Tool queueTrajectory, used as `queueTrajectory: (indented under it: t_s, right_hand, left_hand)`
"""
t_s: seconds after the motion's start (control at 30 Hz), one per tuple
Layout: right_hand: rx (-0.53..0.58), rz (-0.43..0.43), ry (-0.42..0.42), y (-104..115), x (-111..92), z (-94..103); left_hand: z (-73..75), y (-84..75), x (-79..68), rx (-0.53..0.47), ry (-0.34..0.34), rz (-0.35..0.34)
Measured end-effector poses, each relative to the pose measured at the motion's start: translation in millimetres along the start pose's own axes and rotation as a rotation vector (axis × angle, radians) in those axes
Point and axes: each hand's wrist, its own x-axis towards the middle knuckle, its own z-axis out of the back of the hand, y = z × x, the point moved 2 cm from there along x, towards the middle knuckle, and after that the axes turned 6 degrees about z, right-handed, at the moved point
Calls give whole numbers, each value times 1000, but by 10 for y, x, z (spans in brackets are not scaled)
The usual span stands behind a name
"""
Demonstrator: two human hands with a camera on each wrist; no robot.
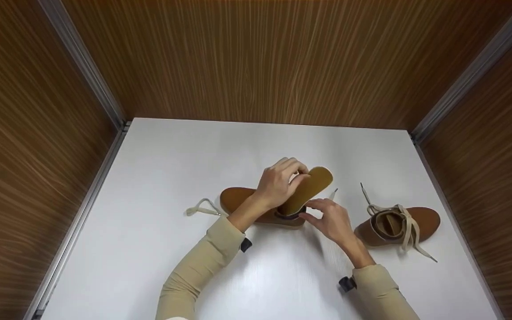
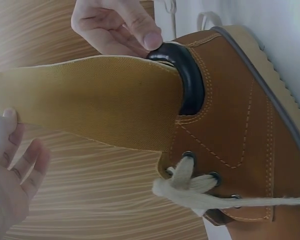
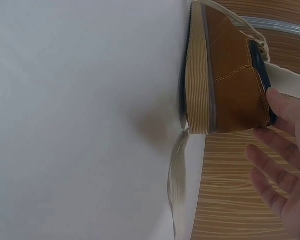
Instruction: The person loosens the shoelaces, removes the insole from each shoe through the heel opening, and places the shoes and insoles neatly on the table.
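Note:
A brown lace-up shoe [image 1: 238,198] sits on the white table with its toe to the left. A tan insole [image 1: 317,181] slants up out of its opening; the inserted end is hidden inside. My left hand [image 1: 278,182] pinches the raised part of the insole by its edge, thumb on one face in the left wrist view. My right hand [image 1: 334,220] grips the dark padded collar [image 2: 192,80] at the shoe's heel between thumb and index finger, its other fingers spread in the right wrist view. Cream laces [image 2: 190,192] run through the eyelets.
A second brown shoe [image 1: 427,224] with a tied cream lace [image 1: 409,224] stands at the right, toe to the right. Loose lace [image 1: 205,206] lies on the white table [image 1: 158,178] by the first shoe's toe. Wood-grain panels [image 1: 256,62] wall the table at back and sides.

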Motion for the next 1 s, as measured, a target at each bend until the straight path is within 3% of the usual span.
queueTrajectory:
  t_s: [0.33,0.63,1.0]
  right_hand:
    - [30,-12,2,53,2,43]
    - [133,51,-154,186,72,320]
    - [347,33,-287,414,200,668]
  left_hand:
    - [80,-105,27,-26,-33,-31]
    - [155,-169,30,-45,-66,-45]
    - [210,-199,19,-36,-70,-50]
